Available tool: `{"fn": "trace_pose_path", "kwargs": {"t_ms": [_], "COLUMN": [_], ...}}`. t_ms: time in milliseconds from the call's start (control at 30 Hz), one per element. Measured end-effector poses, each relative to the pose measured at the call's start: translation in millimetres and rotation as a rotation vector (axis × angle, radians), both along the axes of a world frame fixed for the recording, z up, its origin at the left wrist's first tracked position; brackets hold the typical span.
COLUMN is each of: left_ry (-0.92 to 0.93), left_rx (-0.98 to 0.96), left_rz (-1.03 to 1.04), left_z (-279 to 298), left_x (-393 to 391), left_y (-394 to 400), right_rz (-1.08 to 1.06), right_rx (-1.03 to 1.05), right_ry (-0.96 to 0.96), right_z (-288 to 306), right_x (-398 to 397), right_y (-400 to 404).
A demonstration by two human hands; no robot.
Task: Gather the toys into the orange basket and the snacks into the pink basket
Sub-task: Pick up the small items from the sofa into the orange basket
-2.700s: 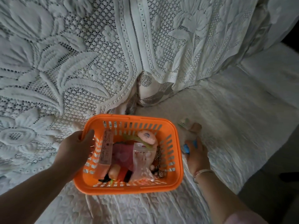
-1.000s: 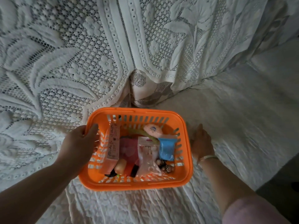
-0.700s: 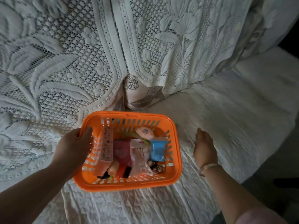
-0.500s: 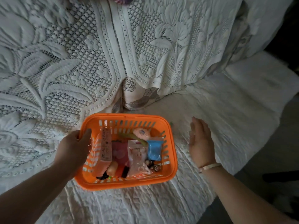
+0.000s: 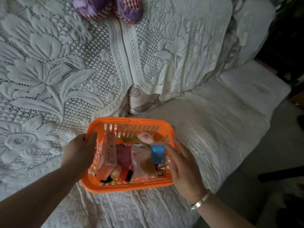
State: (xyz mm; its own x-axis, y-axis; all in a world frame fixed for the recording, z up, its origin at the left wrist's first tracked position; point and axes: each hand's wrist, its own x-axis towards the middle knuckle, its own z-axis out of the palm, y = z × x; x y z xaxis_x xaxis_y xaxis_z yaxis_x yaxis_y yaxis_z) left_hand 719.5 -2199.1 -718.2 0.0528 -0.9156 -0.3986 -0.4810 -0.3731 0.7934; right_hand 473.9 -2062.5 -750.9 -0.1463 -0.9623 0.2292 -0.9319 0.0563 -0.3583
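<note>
White lace-covered sofa (image 5: pixel 205 129). Orange basket (image 5: pixel 128 186) is set on the seat, filled with toys, a blue toy (image 5: pixel 157 154) among them. Its left rim is gripped by the left hand (image 5: pixel 79 152); the right hand (image 5: pixel 184 168), fingers spread, is blurred over its right rim.

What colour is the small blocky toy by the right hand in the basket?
Bright blue. The toy shows clearly in the head view, inside the orange basket, beside the right hand.

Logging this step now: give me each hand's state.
Left hand: grips the orange basket rim.
Right hand: open, blurred, at the basket's right side.
</note>
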Motion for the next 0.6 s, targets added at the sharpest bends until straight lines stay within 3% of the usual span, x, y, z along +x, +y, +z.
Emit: {"fn": "trace_pose_path", "kwargs": {"t_ms": [100, 200, 367, 600], "left_ry": [0.004, 0.005, 0.005, 0.027], "left_rx": [0.014, 0.005, -0.001, 0.003], "left_rz": [0.004, 0.014, 0.053, 0.09], "left_z": [-4.0, -10.8, -27.2, -42.7], "left_x": [-0.6, -4.8, -13.4, -27.9], "left_y": [-4.1, -12.3, -33.6, -55.1], "right_rz": [-0.197, -0.359, -0.337, -0.242], "right_rx": [-0.021, 0.093, 0.421, 0.669], "right_ry": [0.014, 0.065, 0.122, 0.107], "right_z": [-7.7, -27.7, -62.5, -92.1], "right_x": [-30.7, -69.1, -106.4, -120.7], "right_y": [-16.7, -39.5, -77.0, -130.7]}}
